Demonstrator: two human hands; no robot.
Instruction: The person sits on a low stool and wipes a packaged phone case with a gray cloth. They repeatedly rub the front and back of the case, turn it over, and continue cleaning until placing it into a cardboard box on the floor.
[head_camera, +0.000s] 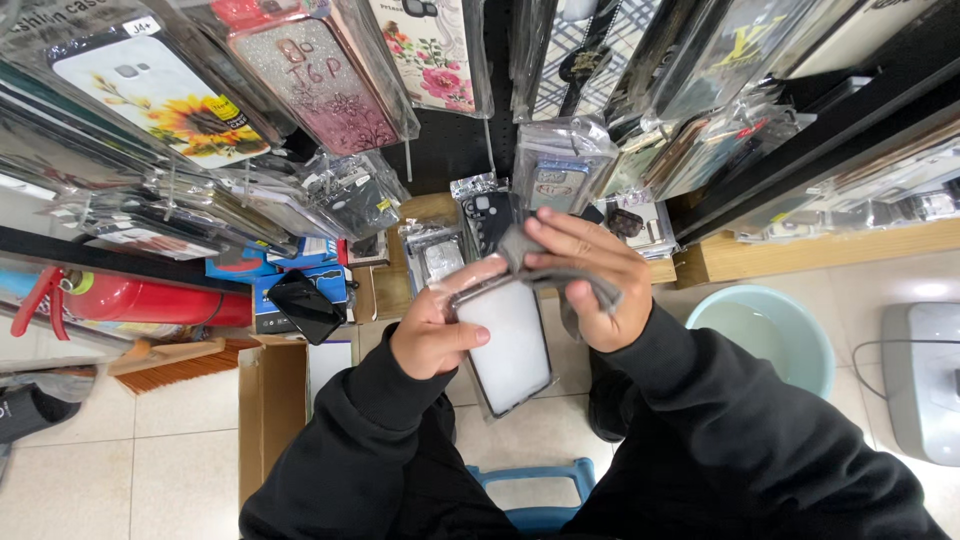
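Black sleeves are framing the view as we are gripping a packaged phone case (510, 340) in its clear plastic sleeve, held in mid-air above the floor in front of our knees. Our left hand (437, 325) is closing around the left edge, thumb lying across the pale front. Our right hand (590, 280) is pinching a grey cloth (545, 268) against the upper end of the package, fingers curled over it. Judging by this grip, wiping is going best when the left hand is keeping the package steady and the cloth is travelling flat along the film, not bunching at the rim.

Outward, we are facing a black pegboard (450, 140) where bagged phone cases (180, 95) are hanging in crowded rows. A red fire extinguisher (150, 297) is lying at left, a cardboard box (270, 400) standing beneath it. A pale green basin (775, 335) is resting on the tiled floor (150, 450) at right, and a blue stool (535, 490) is showing below us.
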